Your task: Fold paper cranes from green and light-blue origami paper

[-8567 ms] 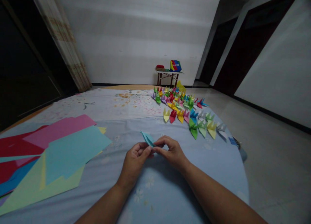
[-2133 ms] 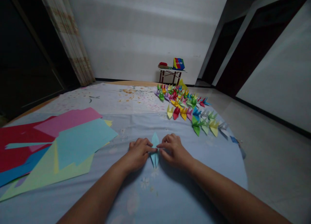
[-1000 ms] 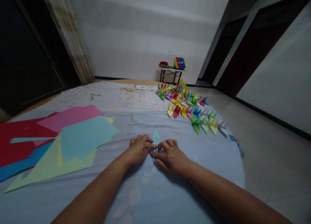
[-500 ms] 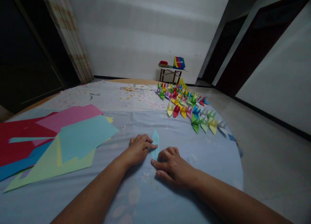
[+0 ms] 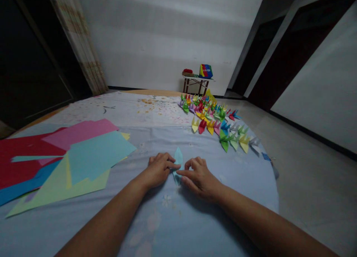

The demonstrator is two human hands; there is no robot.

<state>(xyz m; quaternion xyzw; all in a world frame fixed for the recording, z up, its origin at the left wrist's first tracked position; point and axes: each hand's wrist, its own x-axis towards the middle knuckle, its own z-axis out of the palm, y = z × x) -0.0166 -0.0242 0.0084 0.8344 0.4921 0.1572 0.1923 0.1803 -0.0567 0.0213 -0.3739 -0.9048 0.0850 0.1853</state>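
Note:
A small light blue folded paper piece (image 5: 177, 159) lies on the pale blue cloth (image 5: 173, 219), its pointed tip facing away from me. My left hand (image 5: 156, 170) rests with curled fingers against its left edge and pins it down. My right hand (image 5: 199, 177) pinches the piece's right side near its lower half, with thumb and forefinger pressed together on the paper. The lower end of the piece is hidden between my fingers.
Loose coloured paper sheets (image 5: 69, 156) in red, pink, blue, teal and yellow-green lie spread at the left. Several finished folded cranes (image 5: 216, 125) stand in rows at the far right. A small table (image 5: 196, 84) with a coloured box stands by the wall. The cloth's right edge meets bare floor (image 5: 312, 175).
The paper piece, held in the air 8.6 s ago, now lies flat on the cloth. In the last second my right hand slid down along it, then came back up to pinch its right side.

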